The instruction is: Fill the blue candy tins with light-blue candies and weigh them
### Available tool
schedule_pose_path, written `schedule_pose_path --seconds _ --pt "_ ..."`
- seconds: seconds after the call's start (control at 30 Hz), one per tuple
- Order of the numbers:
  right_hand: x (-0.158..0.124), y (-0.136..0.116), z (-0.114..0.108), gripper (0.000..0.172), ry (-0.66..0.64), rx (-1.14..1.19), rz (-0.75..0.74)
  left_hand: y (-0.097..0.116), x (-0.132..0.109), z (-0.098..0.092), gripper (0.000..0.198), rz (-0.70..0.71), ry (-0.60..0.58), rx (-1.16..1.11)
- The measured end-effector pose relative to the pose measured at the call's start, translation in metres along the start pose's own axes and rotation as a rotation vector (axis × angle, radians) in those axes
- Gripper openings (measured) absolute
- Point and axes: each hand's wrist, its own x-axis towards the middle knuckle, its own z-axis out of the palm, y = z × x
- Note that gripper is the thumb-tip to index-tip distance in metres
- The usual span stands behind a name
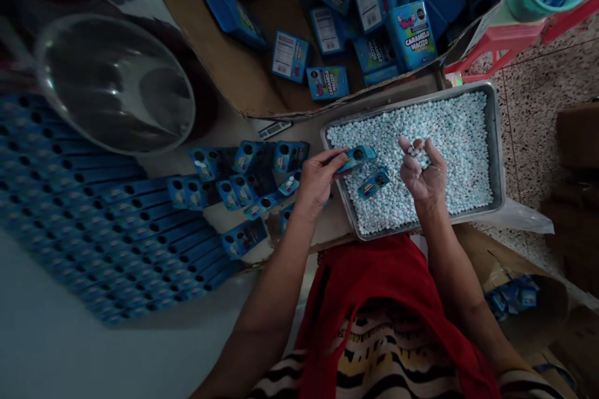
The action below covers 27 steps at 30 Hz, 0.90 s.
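Note:
My left hand (317, 179) grips a small blue candy box (356, 158) by its end, over the left side of a metal tray (498, 149). A round dark hole shows in the box's upper face. Pale blue and white candies (458, 131) fill the tray. Above them my right hand (422, 177) is turned palm up, its fingers curled round a few candies (421, 157). A second blue box (373, 183) lies on the candies between my hands. Left of my left hand stand several blue boxes (243, 190) with round holes; white candies show in some openings.
A cardboard carton (219, 68) with blue boxes stands behind the tray. At left are a large metal bowl (116, 84) and rows of blue boxes (140, 230). A teal bucket (519, 3) holds shiny blue pieces at upper right. Another carton (552, 299) sits lower right.

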Motion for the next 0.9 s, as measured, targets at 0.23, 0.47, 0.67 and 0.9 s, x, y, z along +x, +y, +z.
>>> schedule_pose_path --seconds 0.23,0.47,0.67,0.9 --pt "-0.004 0.01 0.07 0.041 -0.119 -0.194 -0.315 0.023 -0.011 0.024 0.041 0.183 -0.083 0.19" --pt "0.01 0.033 0.059 0.048 -0.073 -0.473 -0.433 0.026 -0.013 0.043 0.025 0.265 -0.074 0.275" --pt "0.036 0.022 0.026 0.046 0.069 -0.171 -0.315 0.015 -0.013 0.045 0.018 0.357 0.014 0.343" --pt "0.032 -0.011 -0.032 0.037 0.357 -0.021 -0.009 0.009 -0.026 0.029 0.017 0.455 0.167 0.347"
